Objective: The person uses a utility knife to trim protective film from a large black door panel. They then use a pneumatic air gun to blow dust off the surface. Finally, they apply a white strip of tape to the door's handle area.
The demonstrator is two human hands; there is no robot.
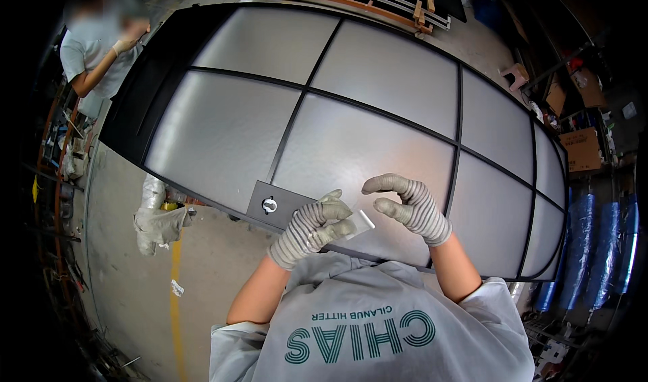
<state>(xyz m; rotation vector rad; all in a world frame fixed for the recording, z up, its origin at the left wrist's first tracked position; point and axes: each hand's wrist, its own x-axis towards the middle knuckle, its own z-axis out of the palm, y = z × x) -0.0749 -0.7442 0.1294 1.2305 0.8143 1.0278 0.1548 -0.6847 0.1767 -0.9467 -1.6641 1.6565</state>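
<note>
In front of me lies a large black-framed door panel (299, 122) with frosted panes divided by dark bars. A dark lock plate (256, 213) with a round white-rimmed opening sits at its near edge, left of my hands. My left hand (307, 232), in a grey striped glove, pinches a small clear plastic piece with a white edge (365, 221), perhaps a little bag or film. Over the pane to its right, my right hand (413, 210), gloved alike, has its thumb and fingers curved apart. Nothing shows between them.
A co-worker (101, 51) in a light shirt stands beyond the panel's far left corner. A grey cloth (162, 226) hangs on a wrapped support at the left. Blue-wrapped rolls (601, 253) and a cardboard box (582, 149) stand at the right. Wooden and metal bars (358, 4) lie behind.
</note>
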